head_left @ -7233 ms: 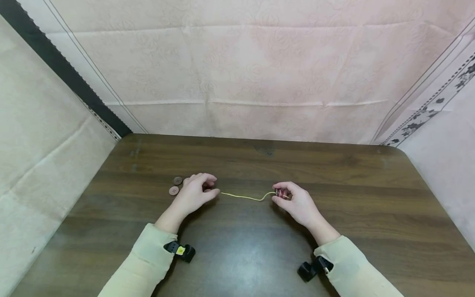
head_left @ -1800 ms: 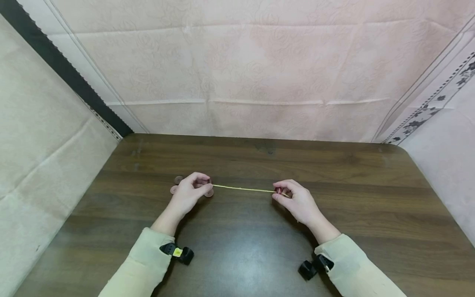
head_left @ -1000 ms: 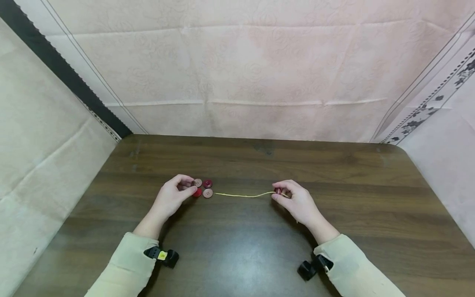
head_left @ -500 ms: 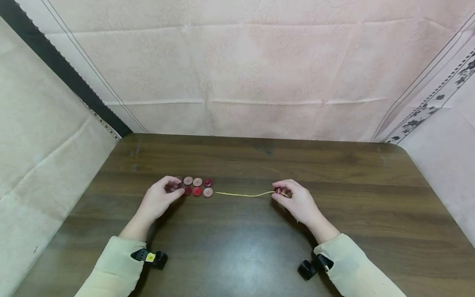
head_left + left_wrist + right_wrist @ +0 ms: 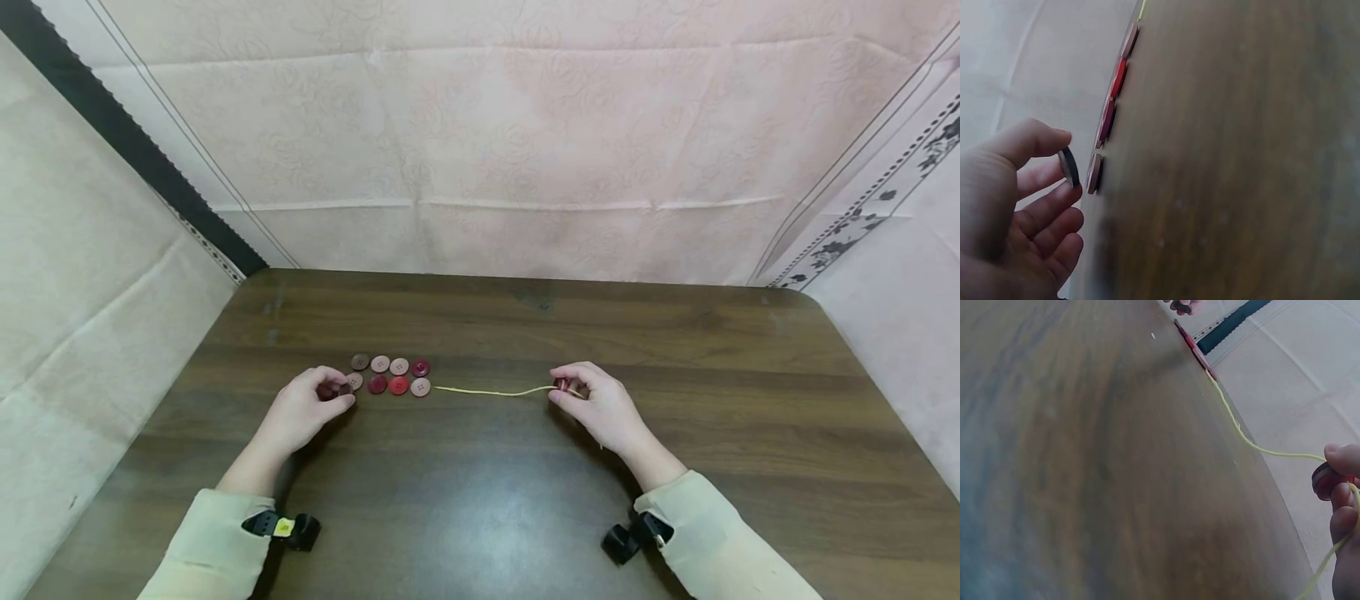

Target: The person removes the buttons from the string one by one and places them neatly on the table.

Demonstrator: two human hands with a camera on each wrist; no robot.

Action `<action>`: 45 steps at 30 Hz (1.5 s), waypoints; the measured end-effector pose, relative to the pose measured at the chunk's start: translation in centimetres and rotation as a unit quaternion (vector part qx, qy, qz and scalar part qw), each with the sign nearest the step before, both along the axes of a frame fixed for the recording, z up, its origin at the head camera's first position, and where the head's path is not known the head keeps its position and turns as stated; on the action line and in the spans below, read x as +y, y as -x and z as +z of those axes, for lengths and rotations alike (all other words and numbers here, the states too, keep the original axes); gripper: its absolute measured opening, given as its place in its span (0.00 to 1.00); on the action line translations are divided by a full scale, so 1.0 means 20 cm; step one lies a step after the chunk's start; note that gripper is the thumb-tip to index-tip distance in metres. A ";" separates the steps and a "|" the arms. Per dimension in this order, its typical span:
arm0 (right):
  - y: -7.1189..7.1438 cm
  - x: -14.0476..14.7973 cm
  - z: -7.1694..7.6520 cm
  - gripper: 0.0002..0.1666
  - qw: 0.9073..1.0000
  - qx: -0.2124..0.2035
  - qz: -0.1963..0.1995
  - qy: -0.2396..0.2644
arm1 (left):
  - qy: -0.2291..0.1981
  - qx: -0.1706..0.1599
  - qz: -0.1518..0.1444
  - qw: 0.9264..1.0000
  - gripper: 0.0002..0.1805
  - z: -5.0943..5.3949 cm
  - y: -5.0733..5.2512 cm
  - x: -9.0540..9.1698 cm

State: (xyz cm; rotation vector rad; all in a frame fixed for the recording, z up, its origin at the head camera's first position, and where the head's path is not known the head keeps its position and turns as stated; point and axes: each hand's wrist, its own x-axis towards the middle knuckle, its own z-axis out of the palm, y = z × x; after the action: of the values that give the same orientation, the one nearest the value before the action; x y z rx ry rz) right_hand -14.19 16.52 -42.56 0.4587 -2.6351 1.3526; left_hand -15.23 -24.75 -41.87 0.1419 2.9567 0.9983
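Note:
My left hand [image 5: 303,406] is left of two rows of buttons. Its thumb and fingers pinch a dark button [image 5: 1069,167], held on edge in the left wrist view. The back row has a dark brown button [image 5: 360,362] and a dark red one [image 5: 421,367] at its ends; a red button [image 5: 399,386] lies in the front row. My right hand [image 5: 603,408] pinches a small stack of dark red buttons [image 5: 1327,481] threaded on a yellow cord [image 5: 487,392]. The cord runs left from the stack, its far end beside a pink button [image 5: 421,387].
The brown wooden table [image 5: 480,483] reaches back to a pale patterned cloth [image 5: 480,150]. More cloth hangs at the left and right sides. A black device is strapped at each wrist.
My left hand has let go of the cord and moved left, uncovering the rows of buttons, and now holds a dark button. The cord has gone slack. My right hand stays in place.

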 end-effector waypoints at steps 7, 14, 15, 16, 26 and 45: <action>0.00 0.00 0.00 0.15 1.000 -0.003 0.000 -0.003 | 0.023 -0.009 -0.015 1.000 0.14 -0.01 0.01 -0.01; 0.00 0.00 0.01 0.15 1.000 -0.007 0.001 -0.004 | 0.040 -0.005 -0.028 0.999 0.16 -0.02 0.01 -0.02; 0.00 0.00 0.01 0.15 1.000 -0.007 0.000 -0.004 | 0.042 -0.006 -0.029 0.999 0.16 -0.02 0.01 -0.02; 0.00 0.00 0.01 0.15 1.000 -0.008 0.001 -0.004 | 0.043 -0.007 -0.030 0.999 0.16 -0.02 0.01 -0.02; 0.00 -0.01 0.00 0.15 1.000 -0.008 0.002 0.005 | 0.065 -0.008 -0.039 0.997 0.18 -0.02 0.00 -0.02; 0.00 0.00 0.00 0.15 1.000 -0.006 0.004 -0.007 | -0.078 0.018 0.001 0.997 0.20 0.02 0.04 0.08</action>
State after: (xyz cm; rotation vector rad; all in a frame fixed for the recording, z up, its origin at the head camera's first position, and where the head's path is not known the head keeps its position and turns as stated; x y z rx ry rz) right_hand -14.25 16.50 -42.50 0.4649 -2.6567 1.3460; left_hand -16.01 -23.09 -41.39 0.1612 2.9084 1.2400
